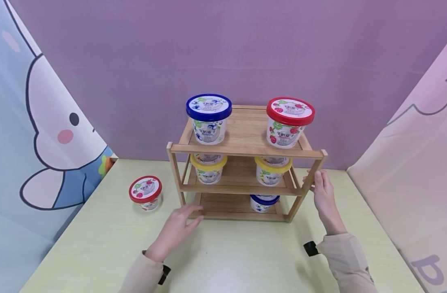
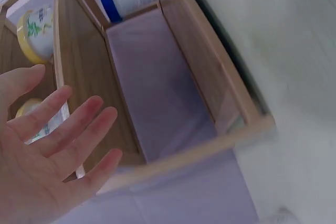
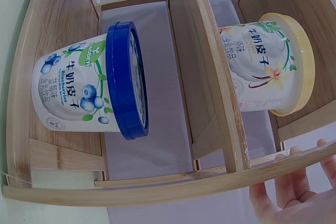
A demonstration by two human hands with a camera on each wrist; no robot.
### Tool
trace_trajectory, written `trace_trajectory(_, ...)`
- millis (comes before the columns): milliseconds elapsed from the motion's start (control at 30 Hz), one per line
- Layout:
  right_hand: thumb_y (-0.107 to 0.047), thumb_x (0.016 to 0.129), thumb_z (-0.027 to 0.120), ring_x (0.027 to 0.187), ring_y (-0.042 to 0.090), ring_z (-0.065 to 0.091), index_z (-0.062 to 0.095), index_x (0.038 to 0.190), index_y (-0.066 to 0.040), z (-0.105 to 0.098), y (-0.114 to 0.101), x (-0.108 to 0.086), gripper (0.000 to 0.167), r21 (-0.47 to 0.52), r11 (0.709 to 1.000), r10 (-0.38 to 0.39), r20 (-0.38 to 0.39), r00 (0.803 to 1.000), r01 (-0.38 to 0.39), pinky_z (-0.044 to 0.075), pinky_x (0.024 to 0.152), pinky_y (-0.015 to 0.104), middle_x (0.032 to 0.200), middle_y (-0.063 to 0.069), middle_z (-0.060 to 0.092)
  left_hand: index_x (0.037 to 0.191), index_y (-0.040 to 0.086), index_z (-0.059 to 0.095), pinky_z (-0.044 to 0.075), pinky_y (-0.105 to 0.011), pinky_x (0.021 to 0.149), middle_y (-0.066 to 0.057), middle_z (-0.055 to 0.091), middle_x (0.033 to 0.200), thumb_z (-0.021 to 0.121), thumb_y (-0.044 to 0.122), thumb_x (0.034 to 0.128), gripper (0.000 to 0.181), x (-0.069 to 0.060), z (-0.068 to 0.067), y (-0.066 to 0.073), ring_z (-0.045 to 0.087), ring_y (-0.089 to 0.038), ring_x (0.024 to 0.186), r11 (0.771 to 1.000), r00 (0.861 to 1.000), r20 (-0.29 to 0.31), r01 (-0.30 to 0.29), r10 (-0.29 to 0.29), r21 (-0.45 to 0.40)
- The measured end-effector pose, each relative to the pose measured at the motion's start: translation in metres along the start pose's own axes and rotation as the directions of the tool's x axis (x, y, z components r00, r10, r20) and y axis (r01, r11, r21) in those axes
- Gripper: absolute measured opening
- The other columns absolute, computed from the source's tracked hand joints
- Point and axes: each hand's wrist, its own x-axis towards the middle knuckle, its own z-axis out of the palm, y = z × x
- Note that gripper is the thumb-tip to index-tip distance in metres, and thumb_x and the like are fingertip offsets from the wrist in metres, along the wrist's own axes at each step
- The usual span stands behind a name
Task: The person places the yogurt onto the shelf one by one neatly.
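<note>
A three-tier wooden shelf (image 1: pixel 223 215) stands on the table. My right hand (image 1: pixel 324 199) grips its right front post, the fingers (image 3: pixel 286 184) passing behind the wood. My left hand (image 1: pixel 176 230) is spread in front of the lower left of the shelf, holding nothing. On the top tier are a blue-lidded cup (image 1: pixel 209 130) at left and a red-lidded cup (image 1: pixel 285 132) at right. Two yellow-lidded cups (image 1: pixel 209 175) sit on the middle tier. A blueberry cup with a blue lid (image 3: pixel 79 87) stands at the right of the bottom tier.
Another red-lidded cup (image 1: pixel 146 193) stands on the pale table (image 1: pixel 231 260), left of the shelf. A purple cloth (image 1: pixel 223 53) hangs behind, with printed curtains (image 1: pixel 55 134) at both sides.
</note>
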Motion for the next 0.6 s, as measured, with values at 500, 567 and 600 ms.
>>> trace_trajectory(500, -0.032, 0.096, 0.029, 0.077, 0.003, 0.052, 0.043, 0.106, 0.000, 0.000, -0.001, 0.000, 0.037, -0.010, 1.000, 0.002, 0.002, 1.000, -0.002, 0.044, 0.072, 0.012, 0.083, -0.007, 0.052, 0.101, 0.005, 0.063, 0.050, -0.041, 0.073, -0.007, 0.064, 0.094, 0.067, 0.010, 0.0781, 0.024, -0.014, -0.042, -0.023, 0.059, -0.023, 0.086, 0.997, 0.989, -0.150, 0.005, 0.007, 0.078)
trace_trajectory(567, -0.032, 0.096, 0.028, 0.077, 0.003, 0.052, 0.043, 0.107, 0.001, 0.000, -0.001, 0.000, 0.038, -0.016, 1.000, 0.003, 0.005, 1.000, -0.003, 0.044, 0.072, 0.012, 0.084, -0.007, 0.052, 0.101, 0.004, 0.063, 0.050, -0.042, 0.074, -0.008, 0.064, 0.095, 0.066, 0.009, 0.0783, 0.023, -0.016, -0.046, -0.027, 0.059, -0.024, 0.087, 0.997, 0.987, -0.162, 0.013, -0.001, 0.072)
trace_trajectory(600, -0.032, 0.096, 0.028, 0.078, 0.003, 0.052, 0.042, 0.108, 0.003, 0.000, -0.002, 0.000, 0.039, -0.017, 1.000, 0.005, 0.006, 1.000, -0.005, 0.044, 0.073, 0.012, 0.084, -0.006, 0.052, 0.101, 0.004, 0.063, 0.049, -0.043, 0.075, -0.008, 0.064, 0.095, 0.066, 0.008, 0.0783, 0.023, -0.016, -0.048, -0.030, 0.059, -0.025, 0.087, 0.997, 0.986, -0.167, 0.019, -0.007, 0.070)
